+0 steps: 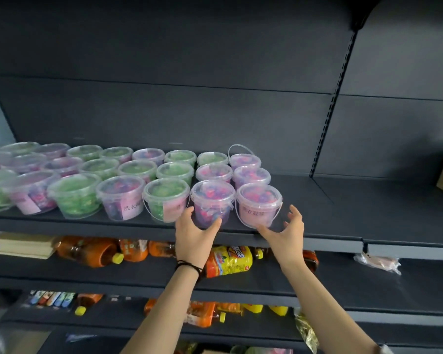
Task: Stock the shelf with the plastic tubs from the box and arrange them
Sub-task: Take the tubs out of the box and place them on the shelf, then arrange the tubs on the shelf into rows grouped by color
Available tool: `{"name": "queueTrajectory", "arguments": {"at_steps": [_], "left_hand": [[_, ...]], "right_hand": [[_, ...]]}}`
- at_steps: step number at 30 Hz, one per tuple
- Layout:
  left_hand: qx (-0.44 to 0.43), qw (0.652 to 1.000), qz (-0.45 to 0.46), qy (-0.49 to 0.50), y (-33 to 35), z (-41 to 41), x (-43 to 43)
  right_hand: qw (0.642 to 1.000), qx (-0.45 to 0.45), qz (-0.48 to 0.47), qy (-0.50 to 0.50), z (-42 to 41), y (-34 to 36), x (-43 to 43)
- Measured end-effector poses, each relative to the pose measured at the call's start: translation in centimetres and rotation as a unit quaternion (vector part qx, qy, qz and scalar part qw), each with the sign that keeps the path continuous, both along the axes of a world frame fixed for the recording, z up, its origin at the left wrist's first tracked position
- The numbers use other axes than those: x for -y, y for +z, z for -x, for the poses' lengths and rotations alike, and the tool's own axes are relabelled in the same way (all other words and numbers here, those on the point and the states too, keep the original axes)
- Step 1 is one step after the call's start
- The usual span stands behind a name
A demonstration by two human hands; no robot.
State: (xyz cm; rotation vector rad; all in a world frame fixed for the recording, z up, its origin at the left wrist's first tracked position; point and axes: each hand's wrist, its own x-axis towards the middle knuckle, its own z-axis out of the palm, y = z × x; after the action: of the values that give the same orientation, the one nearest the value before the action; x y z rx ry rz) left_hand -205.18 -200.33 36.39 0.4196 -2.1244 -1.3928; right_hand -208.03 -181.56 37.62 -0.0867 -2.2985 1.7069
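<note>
This is a shop. Long dark shelves (368,208) sit one above the other. Rows of see-through tubs (123,198) fill the top one, and many drink bottles (228,261) lie on the ones below.

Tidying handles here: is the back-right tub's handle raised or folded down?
Raised. The handle arches clear above the lid of the back-right tub.

Light is dim and soft, shadows faint and soft-edged. The dark shelf (317,213) looks flat and matte; the lid of each tub (212,194) on it carries a pale sheen. Below the shelf the lower tiers sink into deeper shade. Toward its left end detail smears and softens, and its straight edges bow near the frame borders.
</note>
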Motion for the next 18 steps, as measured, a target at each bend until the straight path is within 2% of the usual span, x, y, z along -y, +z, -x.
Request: {"name": "queueTrajectory", "arguments": {"at_steps": [4, 9, 18], "left_hand": [[0.029, 0.999, 0.015, 0.014, 0.8, -4.6, 1.2], [-0.004, 0.998, 0.003, 0.070, 2.4, -12.2, 4.3], [-0.031, 0.987, -0.009, 0.160, 5.3, -22.1, 16.4]], "right_hand": [[0.999, -0.017, 0.004, 0.041, -3.9, 1.0, -0.5], [0.991, -0.031, 0.014, 0.131, -8.1, 2.7, 1.3], [0.965, -0.059, 0.021, 0.255, -12.2, 4.7, 12.0]]}}
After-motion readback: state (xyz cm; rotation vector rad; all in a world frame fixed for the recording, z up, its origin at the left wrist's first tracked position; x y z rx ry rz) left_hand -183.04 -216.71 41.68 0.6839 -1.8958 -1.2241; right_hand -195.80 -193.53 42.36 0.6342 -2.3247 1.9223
